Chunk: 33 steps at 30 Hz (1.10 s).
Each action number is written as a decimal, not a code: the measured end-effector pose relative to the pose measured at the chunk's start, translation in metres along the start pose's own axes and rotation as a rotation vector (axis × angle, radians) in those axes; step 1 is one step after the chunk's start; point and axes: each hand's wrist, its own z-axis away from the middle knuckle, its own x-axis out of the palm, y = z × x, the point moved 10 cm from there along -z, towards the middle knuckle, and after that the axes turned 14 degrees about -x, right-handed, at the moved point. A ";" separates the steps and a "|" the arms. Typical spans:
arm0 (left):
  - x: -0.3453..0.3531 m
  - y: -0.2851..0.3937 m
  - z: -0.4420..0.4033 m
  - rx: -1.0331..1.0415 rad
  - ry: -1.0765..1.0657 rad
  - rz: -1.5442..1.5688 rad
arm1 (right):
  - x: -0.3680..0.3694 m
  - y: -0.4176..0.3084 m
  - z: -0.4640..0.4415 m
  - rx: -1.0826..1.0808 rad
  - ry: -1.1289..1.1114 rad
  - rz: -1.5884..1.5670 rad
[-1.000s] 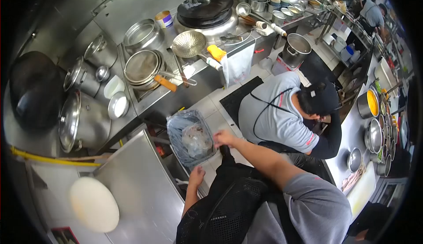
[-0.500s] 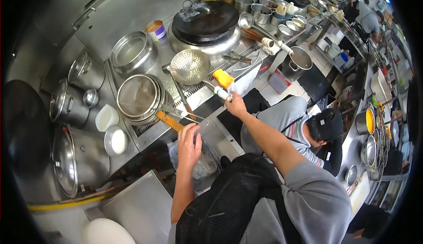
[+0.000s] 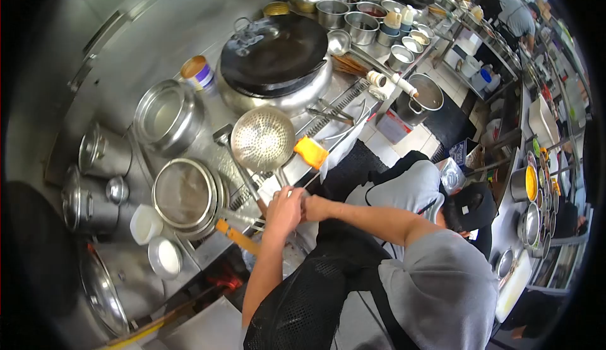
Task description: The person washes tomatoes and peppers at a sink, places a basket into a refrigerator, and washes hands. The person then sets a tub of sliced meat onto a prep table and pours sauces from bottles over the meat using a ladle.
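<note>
Steel skimmer (image 3: 262, 140) out in front of us, perforated bowl over the near side of the counter (image 3: 211, 149), handle (image 3: 280, 177) pointing back at our body. Our right hand (image 3: 315, 208) looks closed in a fist around that handle. Our left hand (image 3: 284, 210) is curled across it, right up against the other, but honestly we can't tell if that grip is clamping or just touching, since the knuckles hide the fingers. Can't tell either whether the bowl rests on the metal or hovers.

Couple of tips from us: let the right hand carry the weight, because the bowl sits way out front and we'd guess it wants to dip or twist. Left only needs to steady. Elbows in, since a co-worker (image 3: 413, 186) is bent over close on our right. Also watch the dark-headed tool (image 3: 240, 168) just left of the bowl and the orange cloth (image 3: 310, 153) just right; swing sideways and we'd probably snag one. Stacked sieves (image 3: 184, 195) have a wooden handle poking past the edge too.
</note>
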 end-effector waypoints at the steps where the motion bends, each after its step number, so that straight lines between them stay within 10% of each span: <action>1: 0.006 -0.003 -0.012 0.007 -0.021 -0.002 | 0.003 -0.010 -0.004 -0.092 -0.099 -0.104; 5: 0.044 -0.037 -0.040 -0.118 -0.164 -0.051 | 0.026 0.016 -0.012 -0.199 -0.425 -0.233; 11: 0.056 -0.058 -0.064 -0.189 -0.236 -0.128 | -0.010 0.124 0.024 0.274 -0.514 -0.753; 19: 0.055 -0.081 -0.078 -0.253 -0.458 0.160 | -0.123 0.255 0.061 0.606 0.175 -0.696; 21: 0.048 -0.080 -0.085 -0.156 -0.485 0.174 | -0.098 0.332 0.059 0.548 0.054 -0.634; 30: -0.048 0.039 -0.159 -0.069 -0.461 0.394 | -0.210 0.344 0.139 0.745 0.810 -0.818; 33: -0.038 0.059 -0.185 -0.072 -0.445 0.395 | -0.188 0.408 0.146 0.837 0.691 -0.754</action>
